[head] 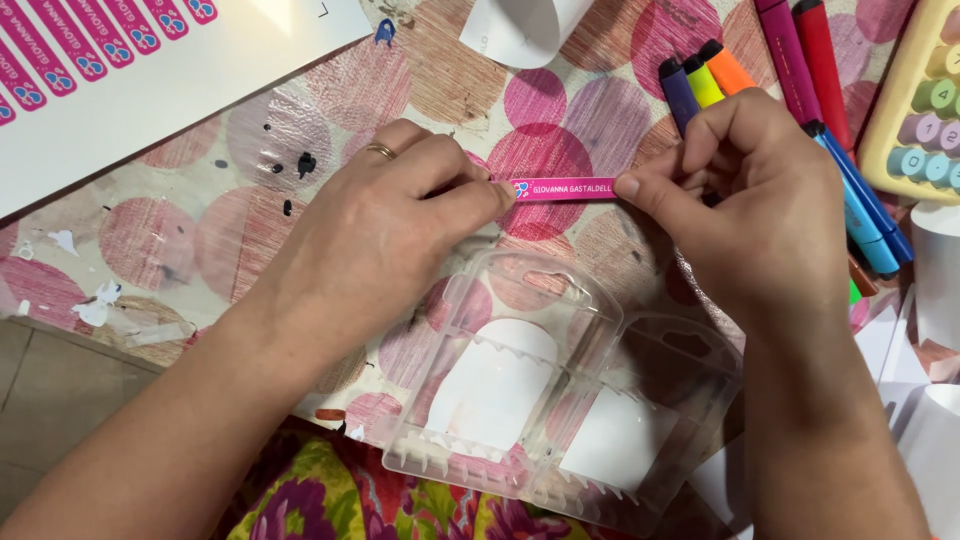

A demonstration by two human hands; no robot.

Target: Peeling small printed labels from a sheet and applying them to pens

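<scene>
Underneath: table cover (250, 190) printed with pink, red and purple discs, paint-flecked; bare tabletop strip at lower left. One pink label strip (565, 188), white lettering, held level above the cover between both hands. Left hand (385, 235), ring on one finger, pinches its left end closed; right hand (745, 205) pinches the right end likewise. One clear plastic clamshell package (560, 400), open, two lobes, just below the hands. One white sticker sheet (120, 70), pink labels, upper left. Markers (720, 75): at least six, upper right.
</scene>
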